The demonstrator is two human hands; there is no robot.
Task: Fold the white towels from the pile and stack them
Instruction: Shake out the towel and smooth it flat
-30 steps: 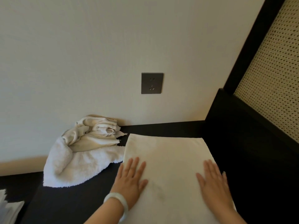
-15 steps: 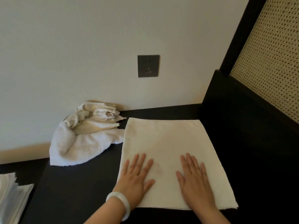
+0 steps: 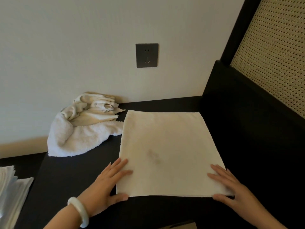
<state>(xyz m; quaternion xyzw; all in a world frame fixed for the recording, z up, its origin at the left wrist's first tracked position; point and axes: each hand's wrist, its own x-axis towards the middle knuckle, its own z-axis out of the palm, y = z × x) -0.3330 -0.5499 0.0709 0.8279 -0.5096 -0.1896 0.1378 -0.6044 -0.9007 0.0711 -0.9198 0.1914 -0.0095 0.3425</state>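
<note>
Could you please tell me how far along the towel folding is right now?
Done: a white stack at the far left edge, seemingly folded towels. In hand: one flat towel lies on the dark table, with the left hand and right hand resting on its near corners. Left: the crumpled pile by the wall.

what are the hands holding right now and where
Nothing is gripped: the left hand and right hand lie flat on the folded towel's near corners, thumbs along its near edge.
</note>
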